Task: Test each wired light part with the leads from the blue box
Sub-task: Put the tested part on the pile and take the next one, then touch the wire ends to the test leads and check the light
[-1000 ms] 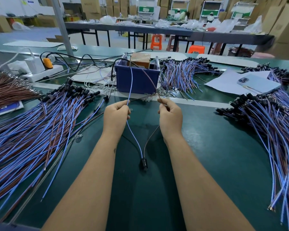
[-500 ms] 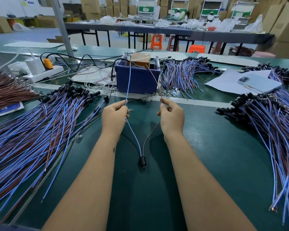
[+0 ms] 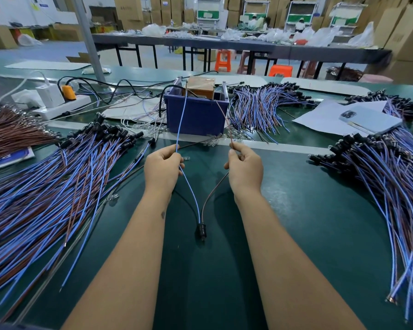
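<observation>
Two bare hands are working at the middle of the green desk (image 3: 320, 210): the left hand (image 3: 161, 169) is pinching a thin blue lead (image 3: 180, 120), the right hand (image 3: 244, 169) a thin brown lead (image 3: 224, 117). Both leads are rising to the dark blue plastic box (image 3: 194, 115) behind, toward the far edge, while the small black wired light part (image 3: 201, 231) is lying on the desk between the forearms.

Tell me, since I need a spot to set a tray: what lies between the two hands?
In the head view, only bare green mat lies between the left hand and right hand; the part's blue wire and brown wire converge below.
</observation>
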`<action>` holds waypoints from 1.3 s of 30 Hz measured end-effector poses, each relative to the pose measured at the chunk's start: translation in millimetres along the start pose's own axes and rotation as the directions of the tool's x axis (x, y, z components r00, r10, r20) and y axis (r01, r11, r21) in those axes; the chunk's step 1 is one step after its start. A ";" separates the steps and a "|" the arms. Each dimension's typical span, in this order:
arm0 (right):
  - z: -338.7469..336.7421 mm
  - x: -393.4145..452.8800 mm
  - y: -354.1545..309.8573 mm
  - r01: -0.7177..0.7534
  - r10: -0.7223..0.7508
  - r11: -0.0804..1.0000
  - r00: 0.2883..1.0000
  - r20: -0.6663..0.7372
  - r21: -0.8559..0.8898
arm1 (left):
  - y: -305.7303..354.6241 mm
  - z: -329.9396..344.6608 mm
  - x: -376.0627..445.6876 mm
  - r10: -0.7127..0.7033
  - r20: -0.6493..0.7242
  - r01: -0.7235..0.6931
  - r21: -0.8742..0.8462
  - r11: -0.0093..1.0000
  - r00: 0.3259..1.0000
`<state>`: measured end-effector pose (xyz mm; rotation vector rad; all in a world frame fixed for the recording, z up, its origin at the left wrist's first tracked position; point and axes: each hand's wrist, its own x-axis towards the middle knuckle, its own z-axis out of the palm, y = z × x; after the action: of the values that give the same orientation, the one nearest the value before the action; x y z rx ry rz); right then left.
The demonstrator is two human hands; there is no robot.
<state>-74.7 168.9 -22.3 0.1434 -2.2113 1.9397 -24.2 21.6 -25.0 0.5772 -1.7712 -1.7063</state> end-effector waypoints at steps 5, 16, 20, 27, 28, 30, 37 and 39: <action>0.8 -0.7 -0.3 0.003 -0.002 1.000 1.000 0.018 -0.014 | -0.1 0.0 0.3 -0.003 -0.009 0.003 -0.005 1.000 1.000; 1.5 -0.2 -0.7 -0.002 0.002 0.998 1.000 -0.009 -0.062 | 0.4 -3.4 1.5 -0.030 -0.037 0.028 -0.050 0.998 0.999; 3.1 0.6 0.2 -0.013 0.013 0.997 1.000 -0.004 -0.071 | 0.9 -4.3 0.9 -0.026 -0.030 0.024 -0.063 0.998 0.999; 2.7 -0.7 0.8 -0.012 0.013 0.994 1.000 0.014 -0.111 | -0.3 -5.9 0.2 -0.015 -0.022 0.014 -0.063 0.998 1.000; 2.7 -0.8 0.6 -0.010 0.012 0.994 1.000 0.018 -0.108 | -0.3 -5.5 0.5 -0.016 -0.023 0.015 -0.061 0.998 1.000; 2.8 -0.9 0.1 -0.009 0.012 0.995 1.000 0.029 -0.104 | -0.3 -5.3 0.9 -0.018 -0.025 0.016 -0.060 0.998 1.000; 2.2 -0.2 -0.6 0.011 -0.007 0.996 0.999 0.045 -0.092 | -0.5 -5.5 0.7 -0.021 -0.028 0.019 -0.064 0.998 0.999; 2.1 0.3 -0.1 0.013 -0.009 0.996 0.999 0.040 -0.087 | 0.3 -5.3 0.0 -0.024 -0.029 0.022 -0.069 0.997 0.999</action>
<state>-75.1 166.9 -22.4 0.1824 -2.3113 1.8459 -20.6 17.8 -24.8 0.5921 -1.6848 -1.7575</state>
